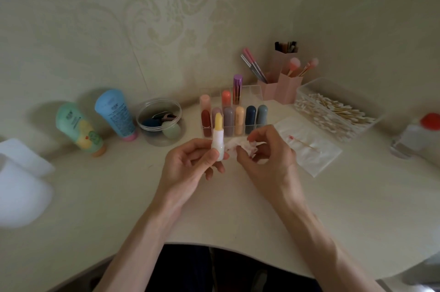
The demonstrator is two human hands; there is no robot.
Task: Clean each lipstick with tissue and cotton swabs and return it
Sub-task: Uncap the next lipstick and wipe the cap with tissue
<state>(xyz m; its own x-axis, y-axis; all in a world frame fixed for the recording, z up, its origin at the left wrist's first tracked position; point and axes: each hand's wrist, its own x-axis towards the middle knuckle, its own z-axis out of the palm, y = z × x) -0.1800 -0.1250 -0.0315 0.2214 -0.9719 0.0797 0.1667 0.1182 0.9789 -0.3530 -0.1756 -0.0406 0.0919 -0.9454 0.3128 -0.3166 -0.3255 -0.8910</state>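
My left hand (190,163) holds an uncapped lipstick (218,135) upright by its white base, its pale yellow stick wound out. My right hand (266,156) pinches a crumpled white tissue (234,146) with pink marks, close beside the lipstick's base. Just behind my hands stands a clear organiser (258,94) with several capped lipsticks in different colours. A flat tissue (309,148) lies to the right with a used cotton swab (301,141) on it. A clear box of cotton swabs (333,113) sits further right.
Two tubes, green (79,129) and blue (116,115), lean against the wall at left beside a round clear jar (160,122) of sponges. Pink brush holders (281,86) stand behind the organiser. White pads (21,179) lie far left; a red-capped bottle (421,134) far right.
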